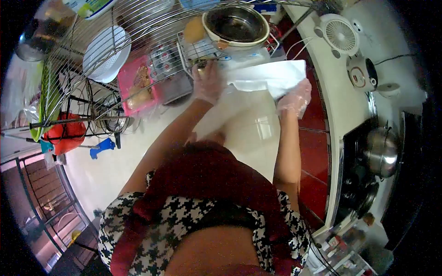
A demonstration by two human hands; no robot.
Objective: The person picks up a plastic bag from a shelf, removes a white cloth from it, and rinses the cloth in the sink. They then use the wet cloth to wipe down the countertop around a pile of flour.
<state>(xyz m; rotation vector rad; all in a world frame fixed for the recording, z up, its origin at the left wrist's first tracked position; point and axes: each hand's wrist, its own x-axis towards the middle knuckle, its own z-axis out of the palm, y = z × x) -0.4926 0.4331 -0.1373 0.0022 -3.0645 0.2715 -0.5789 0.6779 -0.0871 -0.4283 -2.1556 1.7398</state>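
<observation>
Both hands wear thin clear plastic gloves. My right hand (297,99) is closed on the right end of a white folded sheet (271,76), which looks like paper or thin cloth and stretches leftward in front of the wire rack. My left hand (207,85) reaches up to the edge of a small wire basket (183,51) on the rack, its fingers blurred over a small dark item. Left of that hand, a pink tray (126,94) holds food pieces. Behind the sheet stands a cream-rimmed dark pot (237,25).
A wire shelf rack (152,27) spans the top, with a white colander (107,54) at left. To the right run red floor tiles (313,152) and a counter with a white fan (340,34), a small cooker (361,73) and a steel pot (381,152). An orange-red bowl (66,133) is at left.
</observation>
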